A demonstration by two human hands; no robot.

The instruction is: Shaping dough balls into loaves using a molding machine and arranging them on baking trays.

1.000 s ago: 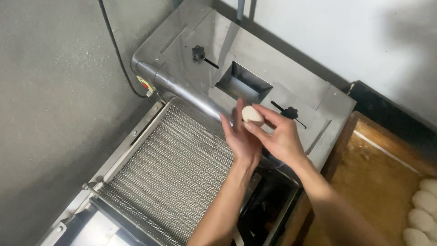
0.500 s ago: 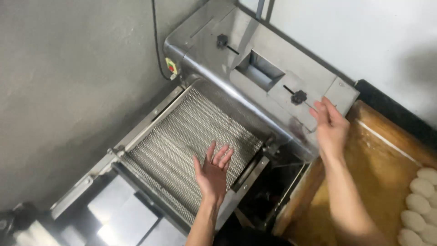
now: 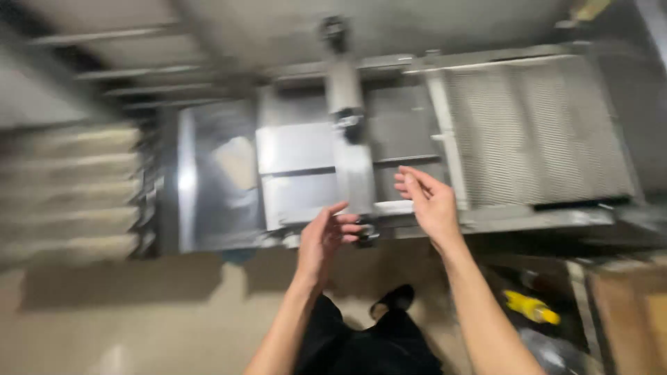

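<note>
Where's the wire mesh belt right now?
In the head view the wire mesh belt lies upper right, just right of the right hand and the metal plates.

In front of my hands stands a steel machine bed point(image 3: 299, 149); its wire-mesh conveyor belt point(image 3: 542, 132) runs off beyond my right hand point(image 3: 429, 201). A pale flattened dough piece point(image 3: 236, 161) lies on the smooth tray beyond my left hand point(image 3: 325, 239).

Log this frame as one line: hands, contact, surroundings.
left hand: open, empty, at metal machine front edge | right hand: open, empty, beside mesh conveyor | view: motion-blurred
</note>
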